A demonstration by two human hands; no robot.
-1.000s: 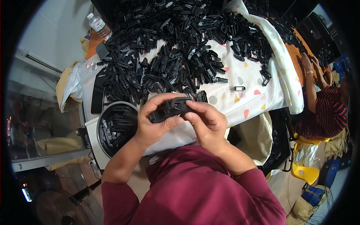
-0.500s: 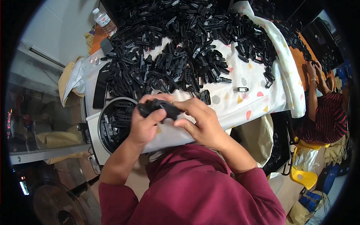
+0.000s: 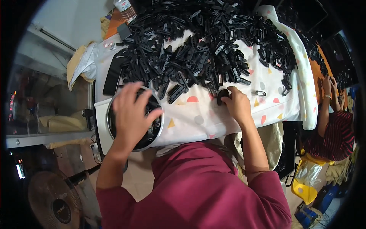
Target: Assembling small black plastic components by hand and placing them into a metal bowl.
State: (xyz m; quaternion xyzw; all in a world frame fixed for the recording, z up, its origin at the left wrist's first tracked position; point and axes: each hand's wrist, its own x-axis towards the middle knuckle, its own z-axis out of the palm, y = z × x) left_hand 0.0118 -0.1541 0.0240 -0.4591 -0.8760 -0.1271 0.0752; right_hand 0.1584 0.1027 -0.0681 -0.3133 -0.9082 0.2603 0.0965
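Note:
My left hand (image 3: 131,112) is above a round container (image 3: 162,121) with a pale rim, its fingers spread and slightly blurred. Black plastic parts (image 3: 151,133) lie inside, partly hidden by that hand. My right hand (image 3: 240,106) is at the near edge of a heap of black plastic parts (image 3: 190,61). Between its thumb and fingers it grips a small dark plastic part (image 3: 222,96), whose exact kind I cannot make out. The heap spreads across a white patterned tablecloth (image 3: 198,108).
A dark phone (image 3: 113,76) lies left of the heap, with a plastic bottle (image 3: 125,9) farther back. One small part (image 3: 260,93) sits alone on the right. At far right a person (image 3: 329,126) in a striped shirt handles similar parts. A fan (image 3: 57,202) stands lower left.
My hands have parted. The left moved over the container and let go of the black parts both hands held; the right moved right to the heap's edge and grips a part there.

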